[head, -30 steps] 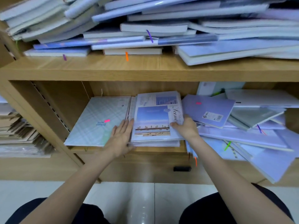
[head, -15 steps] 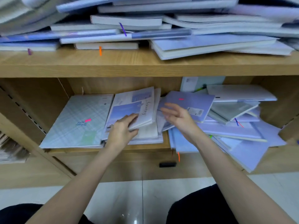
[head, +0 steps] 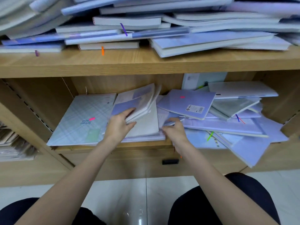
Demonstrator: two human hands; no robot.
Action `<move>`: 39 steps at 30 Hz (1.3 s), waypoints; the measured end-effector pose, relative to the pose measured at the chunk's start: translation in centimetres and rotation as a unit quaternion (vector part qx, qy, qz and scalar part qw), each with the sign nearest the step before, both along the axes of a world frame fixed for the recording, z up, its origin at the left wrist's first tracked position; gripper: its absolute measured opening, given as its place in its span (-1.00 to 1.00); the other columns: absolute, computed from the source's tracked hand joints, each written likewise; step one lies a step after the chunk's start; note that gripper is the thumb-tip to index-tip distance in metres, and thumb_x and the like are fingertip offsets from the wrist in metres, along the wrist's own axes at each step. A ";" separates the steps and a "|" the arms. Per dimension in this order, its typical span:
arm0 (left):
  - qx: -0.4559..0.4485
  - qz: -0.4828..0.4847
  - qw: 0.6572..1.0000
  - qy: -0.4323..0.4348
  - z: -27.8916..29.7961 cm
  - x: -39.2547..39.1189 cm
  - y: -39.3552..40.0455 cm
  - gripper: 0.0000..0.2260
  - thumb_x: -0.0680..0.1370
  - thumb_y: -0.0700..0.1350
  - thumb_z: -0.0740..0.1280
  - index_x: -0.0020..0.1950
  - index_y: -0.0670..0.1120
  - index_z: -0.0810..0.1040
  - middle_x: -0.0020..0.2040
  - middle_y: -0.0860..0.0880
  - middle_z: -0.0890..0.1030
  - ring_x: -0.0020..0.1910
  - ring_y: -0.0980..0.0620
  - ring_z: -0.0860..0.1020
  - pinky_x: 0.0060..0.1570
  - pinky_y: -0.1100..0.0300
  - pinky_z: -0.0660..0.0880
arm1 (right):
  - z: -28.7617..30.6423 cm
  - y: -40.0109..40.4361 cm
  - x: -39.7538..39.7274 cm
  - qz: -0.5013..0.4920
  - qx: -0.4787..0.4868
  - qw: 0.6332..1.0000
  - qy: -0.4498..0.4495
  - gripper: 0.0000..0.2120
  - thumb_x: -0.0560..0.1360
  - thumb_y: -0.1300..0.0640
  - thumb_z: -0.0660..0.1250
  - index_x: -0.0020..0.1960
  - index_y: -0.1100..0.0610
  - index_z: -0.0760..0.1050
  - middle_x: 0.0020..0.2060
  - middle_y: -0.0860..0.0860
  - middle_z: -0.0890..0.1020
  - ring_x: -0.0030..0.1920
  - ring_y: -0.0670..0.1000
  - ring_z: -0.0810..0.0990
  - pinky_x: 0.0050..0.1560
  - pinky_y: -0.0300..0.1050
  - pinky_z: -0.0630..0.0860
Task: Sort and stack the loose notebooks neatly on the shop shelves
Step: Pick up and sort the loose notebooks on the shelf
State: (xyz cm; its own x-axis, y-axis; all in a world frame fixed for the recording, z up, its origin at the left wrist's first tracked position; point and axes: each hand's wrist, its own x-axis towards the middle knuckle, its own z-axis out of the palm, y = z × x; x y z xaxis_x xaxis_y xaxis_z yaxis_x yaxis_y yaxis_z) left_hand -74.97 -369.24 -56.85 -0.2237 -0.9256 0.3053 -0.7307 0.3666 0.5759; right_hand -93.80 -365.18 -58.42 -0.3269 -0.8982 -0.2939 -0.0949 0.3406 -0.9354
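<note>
Pale wood shelves carry the notebooks. On the lower shelf (head: 113, 146) the left hand (head: 119, 125) has its fingers (head: 129, 125) curled under a few thin notebooks (head: 139, 103), thumb on top, tipping them up off the middle stack (head: 146, 127), probably to make room for another beneath or to square the pile. Left of that hand lies a checked notebook (head: 81, 119), flat and already tidy. The right hand (head: 176, 131) reaches into the loose lilac heap (head: 227, 125) just beyond its knuckles; its fingers look bent around a thin notebook edge (head: 172, 122), though blur makes that grip hard to confirm. A lilac notebook (head: 186, 103) slants above them.
</note>
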 end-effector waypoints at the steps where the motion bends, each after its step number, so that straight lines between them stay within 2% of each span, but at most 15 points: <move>1: -0.001 -0.013 1.000 -0.024 -0.6 -0.1 0.1 -0.54 0.44 -0.17 0.44 0.33 -0.10 0.47 0.23 -0.07 0.56 0.21 -0.05 0.52 0.19 0.21 0.36 | 0.0 0.0 0.1 -0.009 -0.015 1.000 0.001 -0.70 0.51 0.29 0.27 0.19 0.08 0.33 0.02 0.09 0.55 0.03 0.09 0.54 -0.02 -0.11 0.45; 5: -0.008 -0.033 0.990 -0.137 -2.6 -0.9 0.4 -0.43 0.43 -0.04 0.45 0.40 -0.10 0.38 0.38 -0.11 0.42 0.37 -0.11 0.36 0.34 -0.09 0.27 | 0.0 -0.5 0.7 -0.027 -0.038 0.997 -0.066 -0.61 0.49 0.34 0.25 0.23 0.03 0.29 0.12 0.10 0.53 0.14 0.13 0.53 0.22 0.05 0.47; 8: 0.012 -0.019 0.973 -0.229 -3.1 -1.6 1.1 -0.28 0.45 0.14 0.37 0.50 -0.05 0.15 0.51 -0.03 0.18 0.49 -0.04 0.13 0.45 -0.04 0.05 | 0.1 0.1 0.3 -0.034 -0.043 0.988 -0.145 -0.65 0.52 0.46 0.14 0.21 0.14 0.28 -0.10 0.12 0.56 -0.06 0.06 0.57 0.06 -0.10 0.52; 11: -0.064 -0.010 0.958 -0.278 -3.2 -2.5 1.8 -0.22 0.32 0.13 0.50 0.43 -0.13 0.31 0.41 -0.11 0.36 0.37 -0.12 0.35 0.34 -0.04 0.27 | 0.3 0.5 -0.1 -0.025 -0.061 0.980 -0.190 -0.66 0.53 0.50 0.12 0.18 0.16 0.26 -0.17 0.12 0.55 -0.10 0.05 0.58 0.03 -0.17 0.51; 13: -0.130 -0.024 0.959 -0.249 -3.3 -2.7 1.5 -0.29 0.14 -0.05 0.61 0.25 -0.13 0.49 0.21 -0.12 0.55 0.11 -0.15 0.56 0.04 -0.04 0.51 | 0.5 0.4 -0.3 -0.023 -0.067 0.975 -0.211 -0.64 0.53 0.50 0.11 0.20 0.15 0.26 -0.10 0.19 0.55 0.00 0.13 0.58 0.07 -0.14 0.50; 15: -0.162 -0.050 0.971 -0.167 -2.8 -2.4 1.1 -0.37 0.18 -0.21 0.57 0.21 -0.07 0.46 0.13 -0.10 0.58 0.00 -0.16 0.58 -0.14 -0.01 0.57 | 0.5 0.2 -0.7 -0.009 -0.062 0.972 -0.226 -0.65 0.54 0.47 0.12 0.22 0.14 0.24 0.00 0.26 0.54 0.06 0.18 0.58 0.09 -0.11 0.50; 19: -0.170 -0.004 0.985 -0.010 0.7 -1.1 0.1 -0.57 0.39 -0.24 0.43 0.24 -0.14 0.43 0.09 -0.13 0.56 0.01 -0.17 0.55 -0.14 0.06 0.47 | 0.2 -1.3 0.0 -0.010 -0.041 0.989 -0.143 -0.63 0.53 0.26 0.30 0.25 0.16 0.23 0.19 0.20 0.47 0.08 0.15 0.58 0.08 -0.03 0.55; 21: -0.156 0.024 0.987 0.021 2.0 -0.6 -0.5 -0.64 0.43 -0.17 0.39 0.19 -0.18 0.44 0.04 -0.16 0.56 -0.01 -0.18 0.53 -0.14 0.05 0.42 | 0.0 -2.4 1.3 -0.013 -0.052 0.997 -0.050 -0.47 0.49 0.24 0.36 0.36 0.19 0.20 0.11 0.11 0.50 0.09 0.16 0.56 0.12 0.12 0.54; 23: -0.157 0.022 0.987 0.027 2.4 -0.5 -0.6 -0.66 0.42 -0.12 0.37 0.15 -0.15 0.43 0.02 -0.15 0.56 -0.04 -0.18 0.52 -0.17 0.08 0.39 | 0.4 -3.1 2.6 -0.004 -0.068 0.998 0.001 -0.38 0.48 0.29 0.34 0.44 0.16 0.11 -0.04 0.06 0.49 -0.03 0.14 0.55 0.02 -0.05 0.58; 25: -0.154 0.007 0.987 0.034 2.2 -0.4 -0.3 -0.65 0.41 -0.16 0.39 0.17 -0.11 0.42 0.04 -0.13 0.56 -0.02 -0.16 0.52 -0.16 0.13 0.35 | 1.1 -3.2 3.2 -0.013 -0.066 0.998 0.011 -0.38 0.51 0.32 0.27 0.47 0.11 0.08 -0.03 0.08 0.43 -0.19 0.03 0.49 -0.31 -0.41 0.50; 26: -0.146 0.005 0.988 0.038 2.1 -0.5 -0.3 -0.64 0.42 -0.19 0.40 0.18 -0.12 0.43 0.06 -0.13 0.56 -0.01 -0.15 0.52 -0.14 0.14 0.35 | 1.5 -2.9 3.0 -0.025 -0.067 0.997 0.007 -0.39 0.52 0.34 0.25 0.47 0.08 0.08 -0.03 0.10 0.42 -0.25 -0.02 0.47 -0.37 -0.43 0.48; 30: -0.142 0.015 0.989 0.041 2.6 -0.6 -0.6 -0.67 0.42 -0.24 0.42 0.13 -0.21 0.44 0.02 -0.18 0.56 -0.04 -0.19 0.52 -0.18 0.13 0.31 | 4.2 -0.2 -1.2 -0.083 -0.100 0.991 0.032 -0.45 0.47 0.38 0.25 0.38 0.05 0.22 -0.10 0.08 0.52 -0.15 0.04 0.50 0.01 0.07 0.53; 33: -0.134 0.013 0.990 0.031 2.4 -0.8 -0.3 -0.67 0.42 -0.25 0.42 0.15 -0.22 0.44 0.02 -0.19 0.56 -0.04 -0.18 0.52 -0.19 0.19 0.27 | 7.5 2.8 -5.5 -0.100 -0.124 0.987 0.004 -0.63 0.50 0.44 0.18 0.18 0.07 0.30 -0.11 -0.03 0.43 -0.24 0.00 0.48 -0.33 -0.14 0.59; 36: -0.124 -0.007 0.992 0.014 1.8 -1.0 0.2 -0.66 0.43 -0.25 0.41 0.17 -0.17 0.44 0.01 -0.16 0.55 -0.04 -0.17 0.51 -0.16 0.11 0.35 | 9.6 5.5 -7.5 -0.120 -0.139 0.983 -0.014 -0.68 0.49 0.47 0.17 0.11 0.13 0.32 -0.02 0.13 0.43 -0.31 0.04 0.47 -0.52 -0.25 0.50; 39: -0.124 -0.023 0.990 -0.056 0.4 -1.5 0.3 -0.64 0.41 -0.25 0.42 0.17 -0.14 0.45 0.05 -0.16 0.54 0.02 -0.22 0.51 -0.15 0.02 0.43 | 10.4 8.1 -8.8 -0.149 -0.140 0.978 -0.051 -0.72 0.49 0.48 0.14 0.09 0.17 0.30 -0.25 0.16 0.44 -0.58 -0.04 0.45 -0.60 -0.28 0.43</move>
